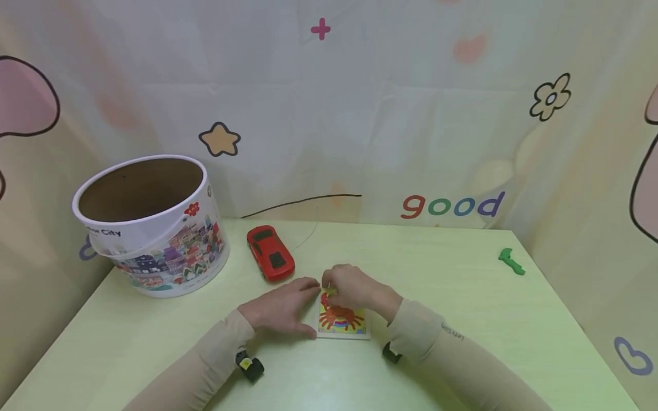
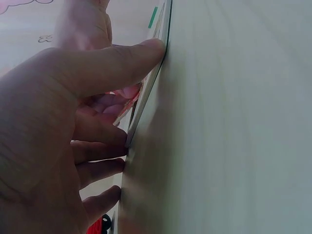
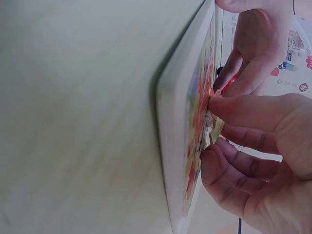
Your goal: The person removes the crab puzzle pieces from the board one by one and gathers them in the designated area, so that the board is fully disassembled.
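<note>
A small crab jigsaw puzzle (image 1: 341,323) in a pale tray lies flat on the table. My right hand (image 1: 356,289) is over its upper part. In the right wrist view, its thumb and fingers pinch a small yellowish puzzle piece (image 3: 218,131), tilted up at the picture's surface. My left hand (image 1: 281,307) rests along the tray's left side, thumb near the front corner and fingers toward the far corner. The left wrist view shows the thumb and fingertips touching the tray edge (image 2: 141,105), with the fingers extended. My right hand hides the puzzle's upper part.
A red toy car (image 1: 271,253) sits behind my left hand. At the back left stands a large open white bucket (image 1: 169,251) with a city print. A small green toy piece (image 1: 511,261) lies far right. A printed curtain (image 1: 329,125) hangs behind the table.
</note>
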{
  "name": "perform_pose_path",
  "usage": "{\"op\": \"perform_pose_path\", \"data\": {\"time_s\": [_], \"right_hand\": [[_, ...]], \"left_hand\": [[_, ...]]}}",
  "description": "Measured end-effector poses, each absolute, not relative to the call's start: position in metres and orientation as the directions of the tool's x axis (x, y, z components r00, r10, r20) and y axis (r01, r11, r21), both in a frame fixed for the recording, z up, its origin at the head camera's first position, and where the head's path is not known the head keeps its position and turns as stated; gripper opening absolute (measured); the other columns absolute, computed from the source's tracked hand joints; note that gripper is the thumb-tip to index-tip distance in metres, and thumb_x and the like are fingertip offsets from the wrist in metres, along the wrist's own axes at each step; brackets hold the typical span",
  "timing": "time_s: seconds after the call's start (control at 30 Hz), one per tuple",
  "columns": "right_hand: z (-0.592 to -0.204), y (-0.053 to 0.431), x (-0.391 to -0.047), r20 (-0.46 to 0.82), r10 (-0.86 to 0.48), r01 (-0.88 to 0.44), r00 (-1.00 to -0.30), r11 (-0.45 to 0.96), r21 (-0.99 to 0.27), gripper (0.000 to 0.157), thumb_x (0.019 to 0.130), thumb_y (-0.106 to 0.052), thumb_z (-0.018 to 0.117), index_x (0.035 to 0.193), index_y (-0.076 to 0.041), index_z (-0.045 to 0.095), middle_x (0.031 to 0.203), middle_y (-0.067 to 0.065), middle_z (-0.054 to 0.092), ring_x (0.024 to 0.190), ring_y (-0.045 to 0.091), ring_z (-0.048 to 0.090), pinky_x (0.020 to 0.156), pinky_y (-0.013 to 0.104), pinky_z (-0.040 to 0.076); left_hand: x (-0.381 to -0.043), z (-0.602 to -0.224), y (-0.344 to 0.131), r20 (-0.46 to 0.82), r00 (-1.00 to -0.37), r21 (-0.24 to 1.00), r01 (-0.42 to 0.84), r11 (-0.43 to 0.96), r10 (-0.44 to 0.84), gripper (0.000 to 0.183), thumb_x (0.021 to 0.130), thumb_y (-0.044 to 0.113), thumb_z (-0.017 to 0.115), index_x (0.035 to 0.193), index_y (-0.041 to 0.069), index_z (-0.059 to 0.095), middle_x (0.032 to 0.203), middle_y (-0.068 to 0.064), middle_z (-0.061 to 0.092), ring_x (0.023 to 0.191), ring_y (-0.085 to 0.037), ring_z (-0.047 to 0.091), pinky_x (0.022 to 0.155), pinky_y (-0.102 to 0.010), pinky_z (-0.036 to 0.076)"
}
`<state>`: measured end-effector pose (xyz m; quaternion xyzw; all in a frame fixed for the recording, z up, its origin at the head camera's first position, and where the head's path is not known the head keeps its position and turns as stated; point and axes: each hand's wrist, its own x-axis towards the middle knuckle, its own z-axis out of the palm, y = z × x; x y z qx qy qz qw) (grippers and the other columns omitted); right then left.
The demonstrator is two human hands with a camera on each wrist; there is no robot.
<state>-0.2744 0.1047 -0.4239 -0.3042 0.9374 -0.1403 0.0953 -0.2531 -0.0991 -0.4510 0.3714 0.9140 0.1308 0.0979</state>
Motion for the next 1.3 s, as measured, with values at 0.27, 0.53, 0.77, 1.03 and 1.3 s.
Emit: {"op": "perform_pose_path", "data": {"time_s": [0.27, 0.53, 0.77, 1.03, 1.3], "right_hand": [[-0.424, 0.104, -0.273, -0.068, -0.598, -0.553, -0.798, 0.773, -0.309, 0.030, 0.081, -0.030, 0.077, 0.102, -0.010, 0.068, 0.094, -0.001, 0.066, 0.083, 0.012, 0.058, 0.077, 0.027, 0.054], [-0.423, 0.099, -0.272, -0.052, -0.580, -0.550, -0.813, 0.794, -0.259, 0.026, 0.080, -0.031, 0.077, 0.093, -0.012, 0.066, 0.079, -0.004, 0.061, 0.071, 0.012, 0.051, 0.062, 0.023, 0.046], [-0.421, 0.098, -0.271, -0.056, -0.563, -0.537, -0.825, 0.810, -0.236, 0.025, 0.079, -0.030, 0.075, 0.093, -0.011, 0.067, 0.078, -0.005, 0.060, 0.071, 0.013, 0.052, 0.063, 0.025, 0.046], [-0.417, 0.100, -0.269, -0.045, -0.562, -0.531, -0.826, 0.803, -0.270, 0.025, 0.081, -0.029, 0.075, 0.095, -0.009, 0.068, 0.080, -0.003, 0.063, 0.071, 0.014, 0.052, 0.062, 0.024, 0.047], [-0.415, 0.102, -0.268, -0.027, -0.566, -0.532, -0.824, 0.790, -0.305, 0.027, 0.081, -0.028, 0.077, 0.098, -0.008, 0.069, 0.084, -0.002, 0.066, 0.071, 0.013, 0.053, 0.062, 0.024, 0.048]], "left_hand": [[-0.254, -0.452, -0.100, -0.072, -0.700, 0.308, 0.662, 0.683, 0.711, 0.090, 0.078, 0.056, 0.074, 0.146, 0.008, 0.043, 0.149, -0.005, 0.039, 0.136, -0.021, 0.040, 0.114, -0.037, 0.038], [-0.254, -0.453, -0.101, -0.060, -0.696, 0.310, 0.668, 0.676, 0.716, 0.090, 0.077, 0.057, 0.075, 0.147, 0.008, 0.043, 0.148, -0.006, 0.040, 0.135, -0.021, 0.041, 0.113, -0.038, 0.038], [-0.255, -0.454, -0.101, -0.048, -0.692, 0.301, 0.677, 0.671, 0.720, 0.090, 0.077, 0.057, 0.074, 0.146, 0.008, 0.043, 0.148, -0.006, 0.041, 0.134, -0.021, 0.042, 0.113, -0.037, 0.038], [-0.254, -0.452, -0.100, -0.065, -0.699, 0.310, 0.664, 0.680, 0.712, 0.090, 0.077, 0.057, 0.075, 0.146, 0.008, 0.044, 0.149, -0.006, 0.040, 0.135, -0.022, 0.041, 0.113, -0.038, 0.038], [-0.252, -0.452, -0.100, -0.066, -0.701, 0.306, 0.663, 0.684, 0.710, 0.089, 0.077, 0.057, 0.075, 0.144, 0.008, 0.045, 0.148, -0.006, 0.040, 0.135, -0.021, 0.041, 0.113, -0.037, 0.038]]}}
